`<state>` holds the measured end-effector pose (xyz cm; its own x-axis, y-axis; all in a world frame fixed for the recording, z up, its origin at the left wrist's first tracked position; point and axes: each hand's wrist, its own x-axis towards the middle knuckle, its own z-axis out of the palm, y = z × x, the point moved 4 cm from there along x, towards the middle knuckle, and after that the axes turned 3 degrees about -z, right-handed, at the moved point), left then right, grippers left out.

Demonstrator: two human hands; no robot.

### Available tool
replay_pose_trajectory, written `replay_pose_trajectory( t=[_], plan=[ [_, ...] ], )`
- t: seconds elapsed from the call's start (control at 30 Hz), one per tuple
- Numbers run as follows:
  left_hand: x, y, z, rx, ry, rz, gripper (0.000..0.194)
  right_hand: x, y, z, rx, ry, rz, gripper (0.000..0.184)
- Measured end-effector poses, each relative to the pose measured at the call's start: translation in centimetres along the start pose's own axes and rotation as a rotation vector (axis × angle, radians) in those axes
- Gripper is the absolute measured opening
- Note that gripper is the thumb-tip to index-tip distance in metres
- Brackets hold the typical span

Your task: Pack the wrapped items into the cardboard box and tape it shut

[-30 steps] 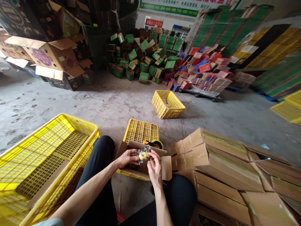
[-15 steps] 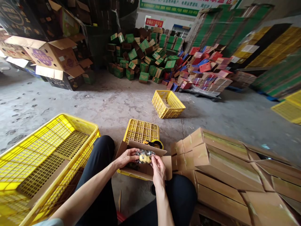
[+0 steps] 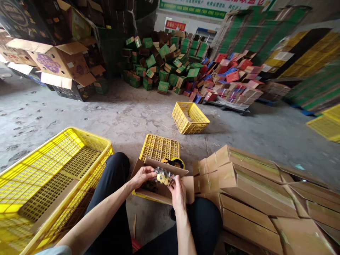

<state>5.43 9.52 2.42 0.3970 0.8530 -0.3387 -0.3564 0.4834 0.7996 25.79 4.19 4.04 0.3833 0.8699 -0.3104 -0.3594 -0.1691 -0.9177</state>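
Observation:
Between my hands is a clear plastic packet (image 3: pixel 163 177) with something yellow and dark-marked inside; its exact kind I cannot make out. The fingers of my left hand (image 3: pixel 143 176) pinch its left end. My right hand (image 3: pixel 177 193) grips the right end. Just below the packet lies an open cardboard box (image 3: pixel 189 186), its flaps up, with dark contents partly hidden by my hands. Under the box stands an upturned yellow crate (image 3: pixel 159 145). A tape dispenser (image 3: pixel 176 162), yellow and black, rests on the crate behind the box.
A large yellow crate (image 3: pixel 106 148) stands to my left. Flattened cardboard boxes (image 3: pixel 262 184) are stacked at my right. Further ahead sits a smaller yellow crate (image 3: pixel 190 124) on the concrete floor. Piles of green boxes (image 3: pixel 162 86) and red boxes (image 3: pixel 232 76) lie beyond.
The packet has tilted, its right end now lower. My right hand has shifted slightly, while my left hand stays nearly in place.

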Motion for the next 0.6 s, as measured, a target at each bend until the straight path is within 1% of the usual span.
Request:
replay_pose_trajectory(
  t=[0.1, 0.17, 0.2, 0.23, 0.3, 0.37, 0.5, 0.57, 0.6],
  plan=[
    [-0.2, 0.2, 0.2, 0.004, -0.039, 0.016, 0.052, -0.3, 0.2, 0.2, 0.014, -0.045, 0.171, 0.075],
    [-0.3, 0.4, 0.4, 0.017, -0.069, 0.040, 0.048, -0.6, 0.3, 0.5, -0.017, -0.121, 0.267, 0.081],
    [-0.4, 0.5, 0.4, 0.024, -0.085, 0.050, 0.047, -0.8, 0.4, 0.7, -0.040, -0.157, 0.284, 0.080],
    [-0.4, 0.5, 0.4, 0.027, -0.099, 0.055, 0.046, -1.0, 0.3, 0.9, -0.066, -0.187, 0.277, 0.077],
    [-0.4, 0.5, 0.4, 0.011, -0.118, 0.055, 0.046, -1.2, 0.1, 1.1, -0.102, -0.221, 0.208, 0.068],
    [-0.3, 0.4, 0.3, -0.029, -0.110, 0.035, 0.054, -1.2, -0.2, 1.3, -0.110, -0.223, 0.128, 0.064],
    [0.0, -0.6, 0.0, -0.057, -0.054, -0.124, 0.075, -0.9, -0.7, 1.2, -0.113, -0.197, 0.009, 0.065],
    [0.0, -0.9, 0.1, -0.036, -0.077, -0.176, 0.080, -0.8, -0.8, 1.1, -0.155, -0.185, -0.066, 0.065],
    [-0.1, -0.9, 0.2, -0.018, -0.103, -0.172, 0.079, -0.7, -0.8, 1.1, -0.181, -0.187, -0.095, 0.066]
  ],
)
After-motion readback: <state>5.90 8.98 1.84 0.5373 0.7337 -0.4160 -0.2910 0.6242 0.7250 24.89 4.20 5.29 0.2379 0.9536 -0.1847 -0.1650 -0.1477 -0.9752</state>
